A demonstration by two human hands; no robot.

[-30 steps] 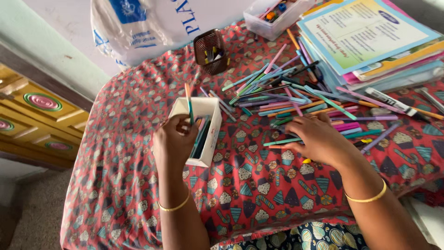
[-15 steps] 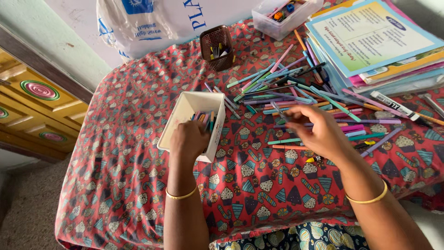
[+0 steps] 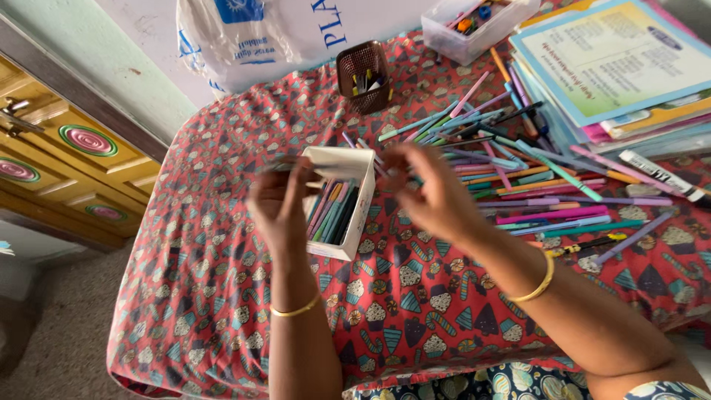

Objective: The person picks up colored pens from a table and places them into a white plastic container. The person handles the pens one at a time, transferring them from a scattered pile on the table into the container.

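Left hand (image 3: pixel 278 204): was raised over the left edge of the white box (image 3: pixel 337 201), its fingers (image 3: pixel 290 172) pinched on something thin and blurred, probably a pen; what it was could not be told for sure.
Right hand (image 3: pixel 433 194): was lifted just right of the box, fingers curled toward the left hand; blur hid whether they gripped anything.
Box: an open white carton sat on the tabletop (image 3: pixel 222 244) between the two hands, with several pens (image 3: pixel 331 211) standing packed inside, pink, teal and orange among them.
Loose pens (image 3: pixel 511 181): a wide scatter of coloured pens and pencils lay flat on the cloth to the right of the box, well beyond the right hand.
Mesh cup (image 3: pixel 364 74): a small brown holder stood behind the box, near the far edge, with a few items in it.
Books (image 3: pixel 615 67): a stack of booklets and folders lay at the far right corner.
Clear tub (image 3: pixel 474 26): sat beside the books at the far edge.
Bag (image 3: pixel 274 37): a white plastic bag with blue print leaned behind the cup.
Bangles: a gold one ringed each wrist.
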